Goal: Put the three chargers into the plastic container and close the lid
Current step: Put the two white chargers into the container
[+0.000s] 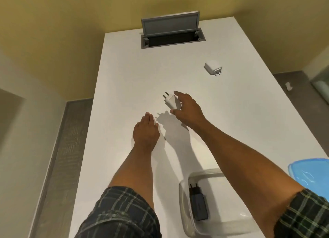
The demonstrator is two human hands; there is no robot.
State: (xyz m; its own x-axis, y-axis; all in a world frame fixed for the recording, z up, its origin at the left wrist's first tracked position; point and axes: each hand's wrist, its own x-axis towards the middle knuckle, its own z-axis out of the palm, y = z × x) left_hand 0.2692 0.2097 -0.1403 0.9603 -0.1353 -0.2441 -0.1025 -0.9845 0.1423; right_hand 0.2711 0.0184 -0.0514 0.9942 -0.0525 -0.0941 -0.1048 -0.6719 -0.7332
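My right hand (188, 111) grips a white charger (171, 101) between thumb and fingers, lifted just above the middle of the white table (124, 77), prongs pointing up and left. My left hand (146, 129) lies flat on the table to its left, fingers together, holding nothing. A second white charger (212, 68) lies alone at the far right of the table. A black charger (198, 204) lies inside the clear plastic container (183, 213) at the near right, partly hidden by my right forearm. The blue lid (309, 175) rests to the right of the container.
An open grey cable hatch (171, 36) with a raised flap is set in the table's far end. Yellow walls stand behind. Grey floor runs along both table sides, with a small white object (288, 86) on the floor at the right.
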